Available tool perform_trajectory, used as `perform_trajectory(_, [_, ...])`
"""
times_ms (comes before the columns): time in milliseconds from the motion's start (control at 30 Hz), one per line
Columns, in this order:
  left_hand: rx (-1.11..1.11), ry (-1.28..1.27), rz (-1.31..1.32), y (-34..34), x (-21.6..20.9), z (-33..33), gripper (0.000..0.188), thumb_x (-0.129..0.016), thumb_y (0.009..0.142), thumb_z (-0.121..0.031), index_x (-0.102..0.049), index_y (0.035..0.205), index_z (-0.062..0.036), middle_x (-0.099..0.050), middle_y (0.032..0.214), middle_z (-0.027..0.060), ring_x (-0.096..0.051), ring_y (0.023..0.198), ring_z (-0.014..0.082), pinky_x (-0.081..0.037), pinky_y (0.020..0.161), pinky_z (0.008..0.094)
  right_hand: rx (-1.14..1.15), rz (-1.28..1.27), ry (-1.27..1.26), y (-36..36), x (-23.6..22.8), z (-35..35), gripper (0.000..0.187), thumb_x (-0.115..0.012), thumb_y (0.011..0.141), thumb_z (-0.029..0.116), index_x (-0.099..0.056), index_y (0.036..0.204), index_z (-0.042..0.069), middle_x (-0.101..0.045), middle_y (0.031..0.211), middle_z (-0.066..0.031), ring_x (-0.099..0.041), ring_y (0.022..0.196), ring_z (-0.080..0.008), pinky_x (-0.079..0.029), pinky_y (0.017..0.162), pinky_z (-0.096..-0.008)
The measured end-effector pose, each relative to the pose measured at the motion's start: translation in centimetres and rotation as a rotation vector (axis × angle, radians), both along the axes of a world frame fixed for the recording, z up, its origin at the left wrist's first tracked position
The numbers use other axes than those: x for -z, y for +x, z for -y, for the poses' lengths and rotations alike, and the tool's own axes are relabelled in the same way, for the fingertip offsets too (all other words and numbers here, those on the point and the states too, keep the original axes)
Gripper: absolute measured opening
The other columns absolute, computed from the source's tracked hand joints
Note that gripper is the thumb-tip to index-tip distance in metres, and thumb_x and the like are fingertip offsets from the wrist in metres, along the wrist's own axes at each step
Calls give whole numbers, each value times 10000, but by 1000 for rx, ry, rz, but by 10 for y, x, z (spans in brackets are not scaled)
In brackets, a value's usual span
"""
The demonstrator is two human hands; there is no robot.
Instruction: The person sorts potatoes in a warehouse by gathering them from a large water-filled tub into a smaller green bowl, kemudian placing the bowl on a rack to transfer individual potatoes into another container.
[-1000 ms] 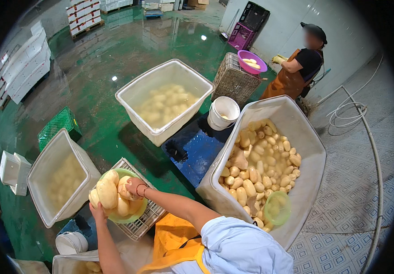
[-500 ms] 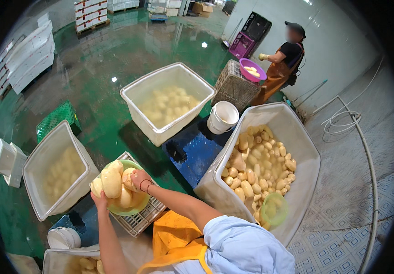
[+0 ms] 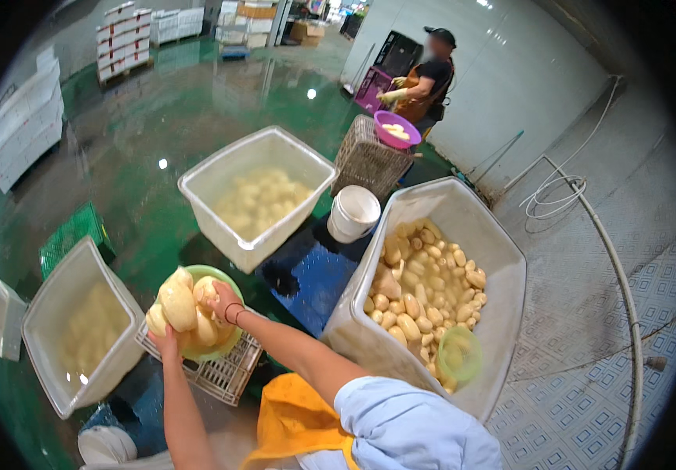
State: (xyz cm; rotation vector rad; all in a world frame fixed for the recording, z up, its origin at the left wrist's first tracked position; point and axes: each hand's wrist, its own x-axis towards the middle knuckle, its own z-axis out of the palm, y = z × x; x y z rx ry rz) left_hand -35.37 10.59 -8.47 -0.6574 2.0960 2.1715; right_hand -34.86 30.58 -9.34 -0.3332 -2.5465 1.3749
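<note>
In a green basin [image 3: 216, 272], pale roots [image 3: 177, 301], left hand [image 3: 167, 343] cupping one, right hand [image 3: 225, 299] gripping another

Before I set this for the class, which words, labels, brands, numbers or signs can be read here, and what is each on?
None can be read.
White boxes: red marks, too small to make out.
Tubs, green bowl, white bucket: no lettering I can make out.

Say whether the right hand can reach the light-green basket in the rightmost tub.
Probably yes: the basket seems uncovered and lies near the right sleeve. But the right hand is holding pale vegetables over the bowl and would likely have to cross the tub's rim.
</note>
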Motion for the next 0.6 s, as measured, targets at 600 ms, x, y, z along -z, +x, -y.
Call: perform_trajectory(600, [-176, -317, -14, -100, 5, 4, 529, -562, 739, -19, -343, 1219, -46, -441, 1152, 108, -439, 1054, 231, -362, 909, 341, -339, 150, 106, -135, -43, -14, 569, -668, 681, 183, -427, 1178, 47, -457, 1143, -149, -470, 1046, -282, -396, 885, -337])
